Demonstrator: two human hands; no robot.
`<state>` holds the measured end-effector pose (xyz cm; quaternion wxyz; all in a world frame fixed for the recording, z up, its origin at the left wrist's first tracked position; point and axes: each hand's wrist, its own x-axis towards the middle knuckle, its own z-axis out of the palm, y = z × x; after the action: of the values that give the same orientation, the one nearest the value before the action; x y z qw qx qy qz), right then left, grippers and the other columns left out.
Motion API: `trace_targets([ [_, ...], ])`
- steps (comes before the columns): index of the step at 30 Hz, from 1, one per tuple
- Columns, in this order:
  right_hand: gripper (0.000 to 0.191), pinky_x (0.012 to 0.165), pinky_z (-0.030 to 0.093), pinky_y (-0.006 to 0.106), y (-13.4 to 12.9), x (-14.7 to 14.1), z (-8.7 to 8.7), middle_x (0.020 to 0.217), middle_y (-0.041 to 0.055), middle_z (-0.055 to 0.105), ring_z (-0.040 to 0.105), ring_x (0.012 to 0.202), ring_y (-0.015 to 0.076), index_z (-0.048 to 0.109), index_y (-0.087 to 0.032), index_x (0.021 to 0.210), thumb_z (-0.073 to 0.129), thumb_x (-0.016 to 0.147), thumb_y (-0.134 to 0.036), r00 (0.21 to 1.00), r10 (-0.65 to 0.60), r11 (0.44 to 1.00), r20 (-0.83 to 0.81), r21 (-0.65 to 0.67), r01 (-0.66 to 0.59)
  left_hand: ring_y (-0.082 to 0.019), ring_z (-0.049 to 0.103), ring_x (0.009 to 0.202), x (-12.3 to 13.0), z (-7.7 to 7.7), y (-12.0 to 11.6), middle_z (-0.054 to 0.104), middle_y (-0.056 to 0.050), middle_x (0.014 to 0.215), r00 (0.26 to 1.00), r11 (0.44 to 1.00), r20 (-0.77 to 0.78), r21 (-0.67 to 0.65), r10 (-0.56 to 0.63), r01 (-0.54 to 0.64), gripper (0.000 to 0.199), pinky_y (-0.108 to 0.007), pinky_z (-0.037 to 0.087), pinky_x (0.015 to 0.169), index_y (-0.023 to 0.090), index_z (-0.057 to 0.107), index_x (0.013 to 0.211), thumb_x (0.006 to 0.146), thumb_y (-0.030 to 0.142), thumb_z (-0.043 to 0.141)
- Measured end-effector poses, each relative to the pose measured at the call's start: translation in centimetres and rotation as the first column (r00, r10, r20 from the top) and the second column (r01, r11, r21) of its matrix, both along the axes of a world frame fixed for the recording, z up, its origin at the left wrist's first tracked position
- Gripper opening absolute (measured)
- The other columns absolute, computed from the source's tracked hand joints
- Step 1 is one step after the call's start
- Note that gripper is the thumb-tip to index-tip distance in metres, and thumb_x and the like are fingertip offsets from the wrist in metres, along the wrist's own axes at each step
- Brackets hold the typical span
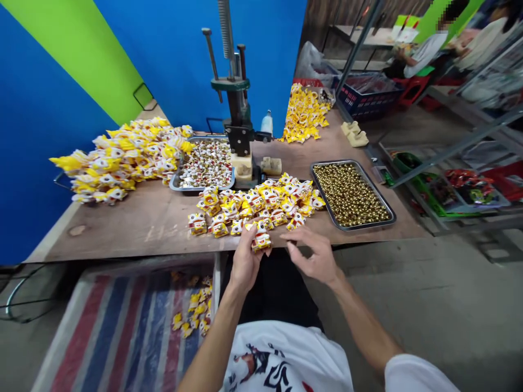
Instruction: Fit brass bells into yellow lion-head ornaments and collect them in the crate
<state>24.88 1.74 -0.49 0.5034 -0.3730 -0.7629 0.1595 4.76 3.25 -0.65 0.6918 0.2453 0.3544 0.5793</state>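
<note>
While the left hand (245, 267) clamps its fingers on a yellow packet (260, 241), the right hand (314, 256), fingers apart, hangs empty near the pile (253, 209) on the worktop (122, 231).

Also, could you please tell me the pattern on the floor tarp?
The tarp has red, blue and white stripes, clearest in the head view.

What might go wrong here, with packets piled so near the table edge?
The packet pinched in the left hand sits over the table edge and could drop onto the striped tarp, where packets already lie. A bump from the right hand might also spill the gold beads from their shallow tray.
</note>
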Motion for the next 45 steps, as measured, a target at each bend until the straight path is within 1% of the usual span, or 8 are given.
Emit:
trace_targets([
  [5,0.048,0.089,0.069,0.036,0.1,-4.6,-1.1,0.116,0.0055,0.080,0.079,0.096,0.0199,0.064,-0.030,0.153,0.072,0.106,-0.020,0.998,-0.008,1.000,-0.068,-0.006,0.007,-0.017,0.068,0.087,-0.8,-0.2,-0.5,0.073,-0.004,0.112,0.982,0.994,-0.176,0.095,0.075,-0.058,0.043,-0.025,0.055,0.067,0.025,0.069,0.131,0.105,0.059,0.072],
  [16,0.060,0.098,0.070,0.051,0.4,-5.1,-0.5,0.126,0.0077,0.081,0.079,0.112,0.0298,0.056,-0.038,0.165,0.067,0.111,-0.015,0.987,0.113,0.981,0.118,0.146,-0.130,-0.034,0.050,0.156,-2.5,1.4,-2.1,0.068,-0.010,0.142,0.884,0.963,-0.410,0.231,0.225,-0.139,0.044,-0.037,0.048,0.125,0.025,0.079,0.125,0.103,0.063,0.075],
  [23,0.060,0.097,0.071,0.044,-0.2,-5.7,-1.7,0.131,0.0141,0.075,0.078,0.118,0.0281,0.046,-0.033,0.167,0.052,0.112,-0.009,0.983,0.063,0.973,0.173,0.209,-0.099,-0.033,0.060,0.144,-2.4,1.5,-3.7,0.070,-0.010,0.138,0.886,0.972,-0.419,0.204,0.197,-0.120,0.038,-0.039,0.045,0.126,0.028,0.076,0.134,0.108,0.054,0.071],
  [29,0.058,0.095,0.071,0.043,-0.2,-7.5,-3.8,0.129,0.0161,0.074,0.078,0.117,0.0290,0.046,-0.027,0.164,0.050,0.110,-0.006,0.984,0.061,0.977,0.169,0.189,-0.093,-0.032,0.063,0.136,-3.5,-0.7,-3.5,0.073,-0.009,0.130,0.890,0.981,-0.425,0.160,0.166,-0.107,0.038,-0.039,0.051,0.119,0.026,0.076,0.127,0.107,0.058,0.069],
  [35,0.041,0.103,0.066,0.048,4.5,-7.2,-1.2,0.130,0.0130,0.075,0.075,0.122,0.0309,0.053,-0.029,0.153,0.053,0.114,-0.016,0.953,0.138,0.974,0.268,0.138,-0.180,-0.031,0.067,0.126,-7.2,-1.0,0.4,0.072,-0.010,0.126,0.901,0.981,-0.408,0.173,0.148,-0.083,0.048,-0.039,0.060,0.103,0.028,0.071,0.139,0.105,0.062,0.072],
  [37,0.033,0.104,0.062,0.051,7.0,-6.7,0.5,0.130,0.0139,0.074,0.073,0.122,0.0329,0.058,-0.028,0.146,0.053,0.115,-0.018,0.949,0.085,0.979,0.303,0.152,-0.136,-0.028,0.068,0.119,-9.8,-0.4,1.9,0.071,-0.010,0.128,0.805,0.950,-0.522,0.265,0.283,-0.162,0.054,-0.038,0.058,0.104,0.029,0.066,0.150,0.107,0.061,0.069],
  [40,0.020,0.100,0.057,0.050,10.6,-6.4,2.5,0.124,0.0151,0.075,0.072,0.116,0.0346,0.062,-0.024,0.135,0.054,0.116,-0.024,0.919,0.015,0.984,0.394,0.156,-0.083,-0.032,0.065,0.127,-14.3,0.1,3.2,0.067,-0.012,0.135,0.495,0.862,-0.707,0.450,0.504,-0.235,0.066,-0.044,0.050,0.118,0.029,0.063,0.156,0.099,0.056,0.081],
  [45,0.019,0.093,0.052,0.044,14.4,-7.2,3.7,0.119,0.0146,0.075,0.072,0.105,0.0321,0.062,-0.022,0.131,0.048,0.119,-0.029,0.850,0.019,0.987,0.527,0.125,-0.100,-0.051,0.038,0.163,-18.1,-1.3,4.1,0.043,-0.023,0.171,0.106,0.904,-0.914,0.405,0.393,0.138,0.126,-0.067,0.033,0.133,0.032,0.044,0.174,0.068,0.063,0.105],
])
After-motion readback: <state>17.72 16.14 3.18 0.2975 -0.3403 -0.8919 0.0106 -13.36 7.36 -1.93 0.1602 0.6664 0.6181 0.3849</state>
